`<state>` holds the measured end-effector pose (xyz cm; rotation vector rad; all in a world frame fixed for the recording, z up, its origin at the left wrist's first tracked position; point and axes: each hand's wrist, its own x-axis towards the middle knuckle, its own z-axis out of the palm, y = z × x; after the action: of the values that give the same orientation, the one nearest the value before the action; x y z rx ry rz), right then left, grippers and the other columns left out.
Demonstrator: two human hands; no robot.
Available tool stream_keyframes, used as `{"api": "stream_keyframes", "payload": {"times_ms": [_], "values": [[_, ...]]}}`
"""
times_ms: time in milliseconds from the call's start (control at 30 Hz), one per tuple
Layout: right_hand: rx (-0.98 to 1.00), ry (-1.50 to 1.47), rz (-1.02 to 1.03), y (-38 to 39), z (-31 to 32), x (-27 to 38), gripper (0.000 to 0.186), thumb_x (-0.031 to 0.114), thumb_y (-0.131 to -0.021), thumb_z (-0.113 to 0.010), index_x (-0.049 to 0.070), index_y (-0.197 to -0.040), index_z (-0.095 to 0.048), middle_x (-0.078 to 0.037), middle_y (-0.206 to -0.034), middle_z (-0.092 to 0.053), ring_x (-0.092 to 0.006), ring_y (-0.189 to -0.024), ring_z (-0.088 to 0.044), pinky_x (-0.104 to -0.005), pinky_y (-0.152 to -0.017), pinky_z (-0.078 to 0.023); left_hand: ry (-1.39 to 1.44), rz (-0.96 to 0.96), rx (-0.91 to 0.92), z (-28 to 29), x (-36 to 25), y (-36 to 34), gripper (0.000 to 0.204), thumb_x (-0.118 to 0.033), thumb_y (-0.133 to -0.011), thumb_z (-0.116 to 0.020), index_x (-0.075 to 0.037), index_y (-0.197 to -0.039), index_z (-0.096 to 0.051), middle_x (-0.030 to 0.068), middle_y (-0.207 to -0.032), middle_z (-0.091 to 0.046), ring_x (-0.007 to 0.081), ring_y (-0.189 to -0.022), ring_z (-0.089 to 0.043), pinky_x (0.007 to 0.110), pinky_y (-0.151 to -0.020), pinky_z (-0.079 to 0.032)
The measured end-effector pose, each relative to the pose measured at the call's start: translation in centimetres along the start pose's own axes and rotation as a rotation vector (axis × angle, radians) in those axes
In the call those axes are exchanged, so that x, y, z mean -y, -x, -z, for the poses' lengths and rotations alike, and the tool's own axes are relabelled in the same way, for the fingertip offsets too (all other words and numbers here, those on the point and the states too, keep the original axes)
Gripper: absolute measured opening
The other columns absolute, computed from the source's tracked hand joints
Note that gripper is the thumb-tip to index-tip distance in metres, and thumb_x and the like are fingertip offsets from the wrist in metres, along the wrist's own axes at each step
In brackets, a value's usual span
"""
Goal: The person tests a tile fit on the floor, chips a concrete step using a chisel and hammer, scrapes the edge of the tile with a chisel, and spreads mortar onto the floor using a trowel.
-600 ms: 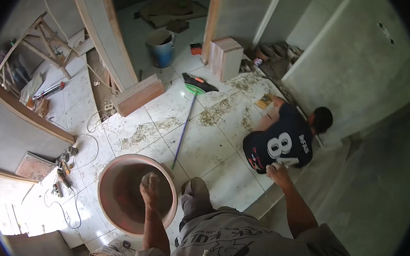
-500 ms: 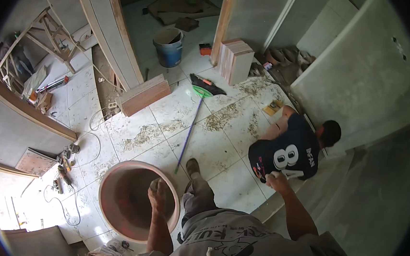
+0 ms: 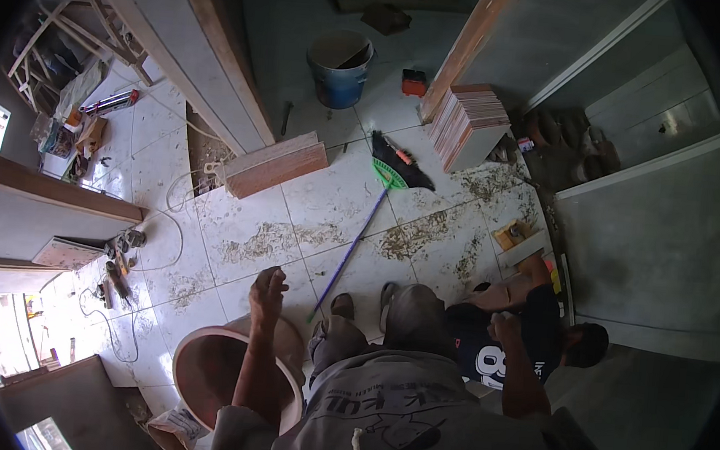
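Note:
My left hand (image 3: 268,292) hangs above the large reddish plastic tub (image 3: 183,363), fingers loosely bent, thumb apart, with nothing visible in it. My right hand (image 3: 506,328) is curled closed over the dark shirt of a crouching co-worker (image 3: 543,354) in this view, whether touching cannot be told; anything inside it is hidden. My feet (image 3: 342,306) stand on the dirty white tiles between tub and co-worker. A broom with purple handle (image 3: 355,242) and green-black head (image 3: 403,162) lies just beyond them.
A blue bucket (image 3: 340,80) stands in the doorway. Tile stacks (image 3: 275,172) lie by both door frames. Cables and tools (image 3: 119,274) are on the left floor, a wooden stepladder (image 3: 71,29) is in the left room, and a grey wall (image 3: 645,256) bounds the right.
My feet and legs now show more fully beside the tub, which looks tilted. My left hand has risen in view and its fingers have loosened. The co-worker appears lower.

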<state>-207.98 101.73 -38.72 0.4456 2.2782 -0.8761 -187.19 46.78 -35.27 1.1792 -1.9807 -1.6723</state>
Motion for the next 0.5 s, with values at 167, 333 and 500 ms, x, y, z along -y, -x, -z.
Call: {"api": "stream_keyframes", "payload": {"times_ms": [167,333,500], "values": [[0.104,0.492,0.593,-14.8,-4.4,9.3,0.029,0.031,-0.080,-0.054,0.002,-0.075,-0.056,-0.015,-0.084,-0.065,-0.0284,-0.070,-0.064,-0.0416,-0.062,-0.050,0.006,0.306,-0.272,2.1,5.7,-4.4,0.033,-0.032,-0.090,-0.052,-0.002,-0.101,-0.061,0.0073,-0.081,-0.063,0.0168,-0.066,-0.063,0.026,-0.048,-0.044],[0.174,1.002,0.696,-35.5,-10.8,19.2,0.025,0.025,-0.082,-0.053,0.002,-0.088,-0.059,-0.017,-0.080,-0.064,-0.0262,-0.070,-0.063,-0.0407,-0.061,-0.050,-0.029,0.814,-0.427,-1.3,11.5,2.9,0.027,-0.028,-0.088,-0.056,-0.002,-0.080,-0.053,0.0068,-0.070,-0.056,0.0177,-0.059,-0.056,0.027,-0.049,-0.043],[0.190,0.630,0.491,-56.8,-18.4,30.4,0.032,0.030,-0.085,-0.050,0.002,-0.096,-0.059,-0.023,-0.087,-0.063,-0.0389,-0.085,-0.060,-0.0464,-0.077,-0.048,-0.187,1.021,-0.102,-18.9,7.0,-2.2,0.028,-0.028,-0.091,-0.052,0.000,-0.094,-0.056,0.0082,-0.080,-0.060,0.0169,-0.064,-0.055,0.027,-0.058,-0.046]]}}
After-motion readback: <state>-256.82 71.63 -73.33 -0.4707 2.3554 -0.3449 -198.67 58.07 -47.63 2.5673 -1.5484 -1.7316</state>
